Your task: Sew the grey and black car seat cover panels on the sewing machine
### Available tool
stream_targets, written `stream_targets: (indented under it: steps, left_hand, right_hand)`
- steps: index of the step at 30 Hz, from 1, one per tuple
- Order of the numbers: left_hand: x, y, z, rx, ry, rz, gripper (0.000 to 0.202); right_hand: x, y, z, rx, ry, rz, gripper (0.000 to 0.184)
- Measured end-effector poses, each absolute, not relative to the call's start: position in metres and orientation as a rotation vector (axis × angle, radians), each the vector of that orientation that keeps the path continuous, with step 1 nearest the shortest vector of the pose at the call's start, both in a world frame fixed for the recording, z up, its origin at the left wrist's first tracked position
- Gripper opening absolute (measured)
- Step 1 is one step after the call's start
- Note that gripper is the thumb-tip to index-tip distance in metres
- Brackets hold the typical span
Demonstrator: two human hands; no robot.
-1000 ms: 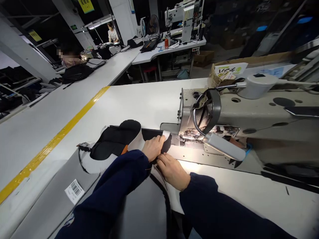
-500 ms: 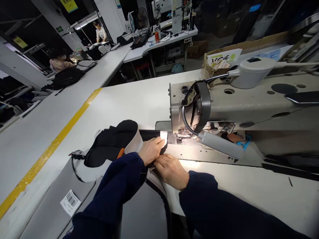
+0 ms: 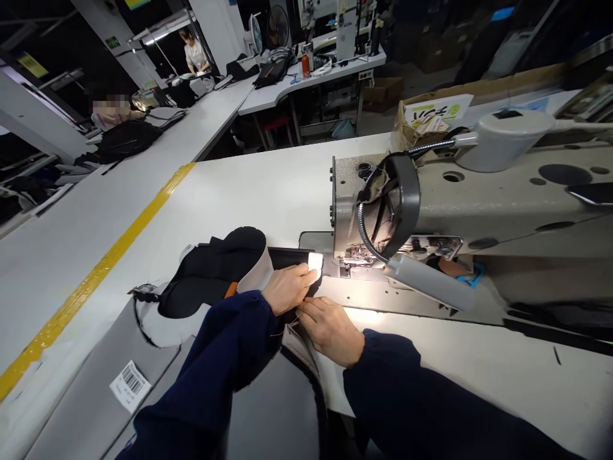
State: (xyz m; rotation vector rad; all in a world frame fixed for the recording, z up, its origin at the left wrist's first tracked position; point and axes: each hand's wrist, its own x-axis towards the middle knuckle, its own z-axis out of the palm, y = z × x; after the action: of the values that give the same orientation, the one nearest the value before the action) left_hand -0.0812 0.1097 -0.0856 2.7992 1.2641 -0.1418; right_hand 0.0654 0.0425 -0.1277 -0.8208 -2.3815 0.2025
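A black and grey fabric piece (image 3: 211, 281) lies on the white table (image 3: 249, 191) in front of a grey sewing machine (image 3: 460, 198). My left hand (image 3: 286, 287) is closed on the fabric's edge, with a small white tab (image 3: 315, 262) at its fingertips just left of the needle area. My right hand (image 3: 330, 329) lies just below it, fingers curled and pressing the fabric edge against the machine bed. Both arms wear dark blue sleeves. A large grey panel (image 3: 96, 396) with a barcode label (image 3: 129, 384) hangs toward me.
A bright lamp on a gooseneck (image 3: 426, 281) lights the needle plate. A yellow stripe (image 3: 100, 271) runs along the table at left. A cardboard box (image 3: 431, 121) stands behind the machine. Other people sit at far benches, with another sewing machine (image 3: 345, 25) at the back.
Both hands stay on the fabric by the needle, almost unmoved. The view has shifted slightly.
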Motion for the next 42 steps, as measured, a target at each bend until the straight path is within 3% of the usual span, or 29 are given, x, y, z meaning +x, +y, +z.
stream_targets:
  steps: [18,31,36,42]
  left_hand:
    - [-0.037,0.111,-0.097,2.808,0.894,0.243,0.032]
    - [-0.03,0.096,-0.087,2.851,1.024,0.066,0.026]
    - [-0.027,0.097,-0.088,2.848,1.065,0.047,0.026]
    - [-0.029,0.098,-0.086,2.87,1.04,-0.022,0.036]
  right_hand:
    - [0.107,0.03,-0.119,-0.92,-2.341,0.158,0.018]
    - [0.105,0.017,-0.109,-0.988,-2.361,0.116,0.023]
    - [0.108,0.02,-0.111,-0.959,-2.347,0.146,0.016]
    - [0.11,0.019,-0.11,-0.986,-2.407,0.125,0.016]
